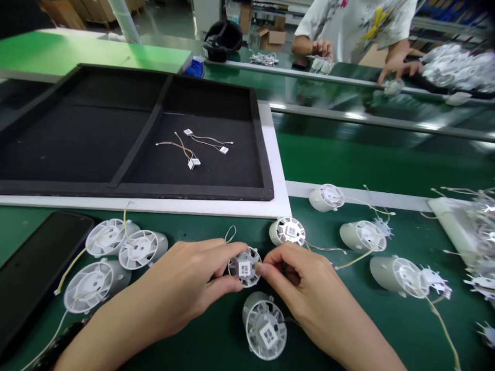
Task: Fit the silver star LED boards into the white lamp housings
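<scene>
My left hand (181,275) and my right hand (294,278) meet over the green workbench (216,330). Between their fingertips they grip a round white plastic part (244,267) with a small square module at its centre. Its back is partly hidden by my fingers. Just below my hands lies a white cylindrical housing (265,330) with a slotted, spoked end. Another such housing (287,231) sits just above my right hand. Several more lie to either side, including one (141,249) near my left hand, with thin wires trailing from them.
A black foam-lined tray (193,190) on a white board holds several small wired modules. A black tablet (38,273) lies at the left. A tangled pile of wired parts (477,242) sits at the right. Across the green conveyor, a co-worker's hands (398,67) handle white parts.
</scene>
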`<control>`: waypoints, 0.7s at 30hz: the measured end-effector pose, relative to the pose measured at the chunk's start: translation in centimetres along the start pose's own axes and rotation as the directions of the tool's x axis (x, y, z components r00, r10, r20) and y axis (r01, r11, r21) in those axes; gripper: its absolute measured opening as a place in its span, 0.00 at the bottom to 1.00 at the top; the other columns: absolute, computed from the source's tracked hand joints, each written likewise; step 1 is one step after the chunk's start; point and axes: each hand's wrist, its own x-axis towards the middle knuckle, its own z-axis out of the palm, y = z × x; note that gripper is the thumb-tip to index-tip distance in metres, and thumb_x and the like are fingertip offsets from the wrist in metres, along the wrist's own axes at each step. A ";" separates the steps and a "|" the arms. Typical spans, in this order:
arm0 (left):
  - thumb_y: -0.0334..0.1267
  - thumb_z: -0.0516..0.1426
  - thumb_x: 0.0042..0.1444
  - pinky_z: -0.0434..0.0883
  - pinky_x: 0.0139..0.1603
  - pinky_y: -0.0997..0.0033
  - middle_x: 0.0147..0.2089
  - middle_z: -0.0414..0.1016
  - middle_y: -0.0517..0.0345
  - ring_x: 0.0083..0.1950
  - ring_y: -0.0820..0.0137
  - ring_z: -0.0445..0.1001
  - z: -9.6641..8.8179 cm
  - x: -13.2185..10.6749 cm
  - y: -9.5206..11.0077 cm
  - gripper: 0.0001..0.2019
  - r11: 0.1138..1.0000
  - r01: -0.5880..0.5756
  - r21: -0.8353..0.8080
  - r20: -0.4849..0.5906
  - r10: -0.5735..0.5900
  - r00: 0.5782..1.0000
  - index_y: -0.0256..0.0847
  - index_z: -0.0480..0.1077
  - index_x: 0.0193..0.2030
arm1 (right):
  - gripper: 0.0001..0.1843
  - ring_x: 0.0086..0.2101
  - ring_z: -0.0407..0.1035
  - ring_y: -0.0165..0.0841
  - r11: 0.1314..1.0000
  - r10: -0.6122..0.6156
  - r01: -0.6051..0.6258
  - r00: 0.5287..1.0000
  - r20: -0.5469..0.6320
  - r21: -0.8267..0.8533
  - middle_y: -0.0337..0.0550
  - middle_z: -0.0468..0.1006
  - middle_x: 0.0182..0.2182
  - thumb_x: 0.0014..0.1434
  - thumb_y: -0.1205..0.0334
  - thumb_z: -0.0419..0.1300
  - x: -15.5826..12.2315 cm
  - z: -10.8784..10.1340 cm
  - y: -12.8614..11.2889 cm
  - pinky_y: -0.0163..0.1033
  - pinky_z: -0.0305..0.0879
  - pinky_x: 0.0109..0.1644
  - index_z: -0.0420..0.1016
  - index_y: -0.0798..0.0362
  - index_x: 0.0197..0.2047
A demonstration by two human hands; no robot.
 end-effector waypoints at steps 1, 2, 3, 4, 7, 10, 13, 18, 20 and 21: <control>0.35 0.61 0.66 0.59 0.26 0.74 0.28 0.66 0.69 0.25 0.73 0.67 0.0 0.0 -0.1 0.14 1.000 -0.006 0.016 -0.003 0.006 1.000 0.45 0.74 0.58 | 0.14 0.24 0.63 0.32 1.000 0.001 -0.001 1.000 0.002 -0.002 0.37 0.76 0.26 0.70 0.57 0.58 0.0 0.0 0.0 0.37 0.56 0.28 0.76 0.48 0.32; 0.35 0.61 0.67 0.59 0.27 0.74 0.28 0.67 0.68 0.25 0.73 0.68 0.1 0.0 -0.1 0.15 1.000 -0.011 0.027 0.000 0.011 1.000 0.45 0.74 0.59 | 0.14 0.24 0.63 0.32 1.000 0.002 -0.002 1.000 0.004 -0.005 0.37 0.76 0.26 0.70 0.57 0.58 0.0 0.0 -0.1 0.37 0.56 0.28 0.76 0.48 0.32; 0.35 0.61 0.67 0.60 0.27 0.74 0.29 0.69 0.67 0.26 0.72 0.69 0.1 0.0 -0.1 0.15 0.999 -0.012 0.033 0.009 0.012 1.000 0.44 0.73 0.60 | 0.14 0.25 0.64 0.32 1.000 0.003 -0.003 1.000 0.007 -0.007 0.38 0.76 0.26 0.70 0.57 0.57 0.0 0.0 -0.1 0.37 0.56 0.28 0.76 0.48 0.32; 0.35 0.60 0.68 0.61 0.28 0.74 0.30 0.70 0.67 0.27 0.71 0.71 0.1 0.0 -0.1 0.16 0.999 -0.013 0.033 0.022 0.012 1.000 0.43 0.73 0.62 | 0.14 0.25 0.64 0.32 1.000 0.002 -0.002 1.000 0.010 -0.008 0.38 0.76 0.26 0.70 0.57 0.57 0.0 0.1 -0.1 0.37 0.57 0.28 0.76 0.48 0.32; 0.35 0.60 0.69 0.63 0.29 0.73 0.30 0.71 0.66 0.28 0.70 0.73 0.0 0.0 -0.1 0.19 0.999 -0.023 0.028 0.052 0.022 0.998 0.39 0.71 0.65 | 0.14 0.25 0.65 0.32 1.000 0.008 -0.008 1.000 0.022 -0.011 0.38 0.76 0.27 0.71 0.57 0.57 -0.1 0.0 0.0 0.37 0.58 0.29 0.76 0.48 0.33; 0.35 0.62 0.66 0.63 0.28 0.72 0.31 0.73 0.65 0.28 0.70 0.74 0.0 0.0 0.0 0.19 0.997 -0.045 0.063 0.013 0.044 0.999 0.38 0.73 0.63 | 0.13 0.27 0.67 0.33 1.000 0.008 -0.007 0.999 0.046 -0.019 0.38 0.77 0.30 0.71 0.56 0.57 -0.2 -0.2 0.4 0.38 0.59 0.31 0.77 0.47 0.36; 0.36 0.64 0.63 0.64 0.28 0.71 0.35 0.75 0.62 0.29 0.69 0.74 0.2 -0.1 0.1 0.21 0.993 -0.027 0.113 -0.034 0.031 0.999 0.39 0.73 0.62 | 0.09 0.33 0.71 0.35 1.000 -0.016 0.017 0.998 0.068 -0.023 0.40 0.79 0.36 0.72 0.59 0.57 -0.3 -0.5 0.8 0.40 0.63 0.36 0.79 0.46 0.41; 0.40 0.65 0.62 0.71 0.32 0.71 0.46 0.77 0.57 0.38 0.64 0.79 0.6 -0.4 0.0 0.21 0.993 -0.044 0.107 -0.104 0.055 0.993 0.47 0.73 0.61 | 0.14 0.39 0.76 0.36 0.999 -0.043 0.043 0.992 0.119 0.005 0.40 0.81 0.40 0.73 0.64 0.52 -0.5 -0.8 0.9 0.42 0.65 0.43 0.79 0.47 0.42; 0.41 0.65 0.63 0.77 0.42 0.65 0.57 0.76 0.50 0.49 0.57 0.81 0.9 -0.3 -0.3 0.21 0.988 -0.088 0.129 -0.119 0.104 0.987 0.46 0.73 0.62 | 0.14 0.36 0.76 0.36 1.000 -0.019 0.022 0.991 0.130 -0.020 0.39 0.82 0.37 0.73 0.64 0.52 -0.4 -0.8 0.8 0.41 0.64 0.39 0.79 0.48 0.41; 0.42 0.64 0.64 0.79 0.48 0.60 0.62 0.75 0.47 0.54 0.54 0.80 1.0 -0.3 -0.4 0.21 0.982 -0.116 0.146 -0.118 0.134 0.984 0.45 0.72 0.62 | 0.15 0.34 0.75 0.35 0.999 -0.010 0.015 0.992 0.126 -0.035 0.39 0.82 0.35 0.73 0.64 0.51 -0.4 -0.7 0.7 0.40 0.62 0.37 0.78 0.48 0.40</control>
